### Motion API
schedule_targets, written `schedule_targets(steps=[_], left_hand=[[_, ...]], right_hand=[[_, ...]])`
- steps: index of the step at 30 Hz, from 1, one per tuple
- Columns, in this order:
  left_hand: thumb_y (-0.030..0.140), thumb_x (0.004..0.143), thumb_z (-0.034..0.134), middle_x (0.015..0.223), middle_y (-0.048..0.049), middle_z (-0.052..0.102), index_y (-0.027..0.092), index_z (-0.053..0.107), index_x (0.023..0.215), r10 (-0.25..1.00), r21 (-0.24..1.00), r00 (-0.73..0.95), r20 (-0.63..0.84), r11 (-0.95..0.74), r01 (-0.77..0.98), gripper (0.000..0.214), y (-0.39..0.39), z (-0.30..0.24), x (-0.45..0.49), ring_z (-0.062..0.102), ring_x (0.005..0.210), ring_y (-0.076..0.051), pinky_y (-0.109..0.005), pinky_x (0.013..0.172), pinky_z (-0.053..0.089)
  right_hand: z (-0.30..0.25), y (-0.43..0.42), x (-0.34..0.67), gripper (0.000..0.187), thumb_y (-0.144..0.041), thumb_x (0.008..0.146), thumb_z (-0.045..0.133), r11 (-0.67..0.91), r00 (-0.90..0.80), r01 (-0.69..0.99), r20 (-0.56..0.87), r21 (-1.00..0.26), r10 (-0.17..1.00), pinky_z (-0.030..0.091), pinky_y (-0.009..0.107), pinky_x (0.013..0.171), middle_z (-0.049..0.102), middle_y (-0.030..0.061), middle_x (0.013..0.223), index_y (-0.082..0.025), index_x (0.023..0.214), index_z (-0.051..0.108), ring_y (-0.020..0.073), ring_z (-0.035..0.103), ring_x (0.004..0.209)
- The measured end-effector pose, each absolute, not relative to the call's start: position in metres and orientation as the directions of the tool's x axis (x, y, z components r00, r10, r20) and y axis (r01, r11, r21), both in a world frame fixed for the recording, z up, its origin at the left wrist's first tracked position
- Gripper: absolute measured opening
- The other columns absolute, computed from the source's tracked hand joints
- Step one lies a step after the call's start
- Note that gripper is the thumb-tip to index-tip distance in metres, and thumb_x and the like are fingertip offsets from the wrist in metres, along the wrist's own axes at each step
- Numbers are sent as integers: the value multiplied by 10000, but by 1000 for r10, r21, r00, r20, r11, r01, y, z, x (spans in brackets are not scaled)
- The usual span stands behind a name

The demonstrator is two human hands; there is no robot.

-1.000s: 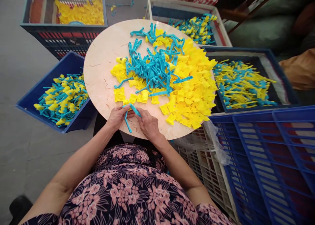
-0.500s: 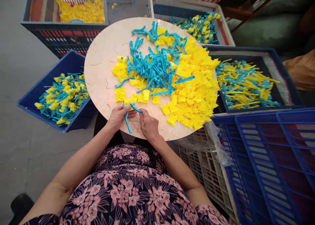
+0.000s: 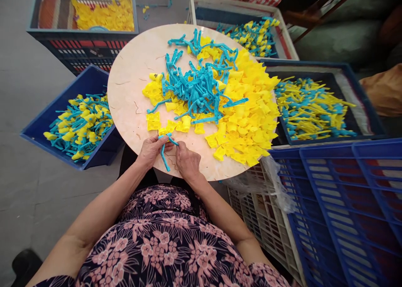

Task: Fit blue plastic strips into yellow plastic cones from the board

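Blue plastic strip (image 3: 163, 156): thin, forked, at the near edge of the round desk (image 3: 130, 107)
Left hand (image 3: 151, 151): clamped on strip
Right hand (image 3: 187, 159): clamped on strip's upper end

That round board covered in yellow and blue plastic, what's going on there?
A person in a floral dress is holding a blue plastic piece with the left hand and right hand, at the near edge of a round board. A tangle of blue plastic pieces lies on the board beside a heap of yellow plastic pieces. A blue crate on the left and another on the right hold mixed yellow and blue pieces.
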State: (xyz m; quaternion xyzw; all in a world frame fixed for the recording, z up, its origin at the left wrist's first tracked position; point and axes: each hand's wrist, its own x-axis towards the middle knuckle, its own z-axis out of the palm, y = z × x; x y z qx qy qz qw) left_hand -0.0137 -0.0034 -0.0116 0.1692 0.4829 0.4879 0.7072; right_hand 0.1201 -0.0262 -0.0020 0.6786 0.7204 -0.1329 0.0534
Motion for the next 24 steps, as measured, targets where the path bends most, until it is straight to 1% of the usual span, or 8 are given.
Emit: schedule_targets(steps=[3, 8, 11, 14, 18, 20, 24], left_hand=[[337, 601, 859, 851, -79, 756, 105, 726, 860, 858, 714, 59, -511, 462, -527, 372, -4, -10, -14, 726, 778, -214, -356, 783, 586], [358, 606, 857, 874, -96, 755, 104, 721, 852, 863, 699, 86, -498, 458, -549, 379, -6, -8, -17, 726, 844, -240, -383, 832, 573], [334, 610, 856, 879, -92, 754, 108, 717, 868, 869, 695, 65, -491, 435, -572, 370, -7, -9, -18, 725, 861, -240, -390, 854, 566], [318, 617, 850, 873, -86, 755, 116, 714, 876, 872, 700, 24, -488, 407, -587, 356, -7, -10, -18, 724, 873, -233, -381, 862, 566], [328, 620, 849, 876, -91, 756, 116, 707, 879, 876, 696, 28, -481, 401, -595, 364, -6, -11, -18, 723, 896, -247, -387, 859, 571], [341, 624, 845, 873, -96, 755, 111, 701, 886, 877, 694, 31, -479, 400, -599, 377, -6, -11, -19, 722, 906, -251, -385, 857, 570], [347, 634, 827, 860, -91, 754, 104, 695, 902, 883, 710, 3, -469, 379, -593, 385, -10, -9, -19, 722, 894, -231, -350, 849, 568]], right_hand=[[4, -26, 117, 323, -268, 1036, 276, 79, -100, 993, -255, -92, 962, 294, 235, 574, 750, 71, 856, -191, 1125, 577, 159, 698, 747], [17, -25, 114, 293, -270, 1021, 306, 111, -129, 990, -266, -81, 955, 354, 238, 590, 751, 93, 822, -192, 1120, 571, 197, 720, 776], [18, -24, 111, 284, -221, 1004, 316, 139, -154, 987, -236, -79, 960, 395, 242, 608, 747, 115, 854, -178, 1100, 580, 206, 726, 788], [15, -22, 106, 293, -172, 985, 320, 177, -189, 982, -224, -71, 956, 438, 254, 634, 741, 144, 901, -158, 1132, 573, 214, 727, 802], [18, -17, 103, 281, -207, 988, 348, 174, -196, 979, -272, -103, 942, 480, 272, 678, 750, 133, 875, -166, 1181, 547, 225, 729, 832], [22, -17, 102, 281, -206, 990, 346, 178, -204, 977, -280, -117, 938, 493, 284, 690, 752, 135, 882, -164, 1184, 544, 233, 731, 850], [25, -19, 101, 287, -145, 976, 328, 226, -251, 966, -261, -121, 932, 513, 308, 690, 742, 159, 925, -146, 1157, 551, 246, 735, 854]])
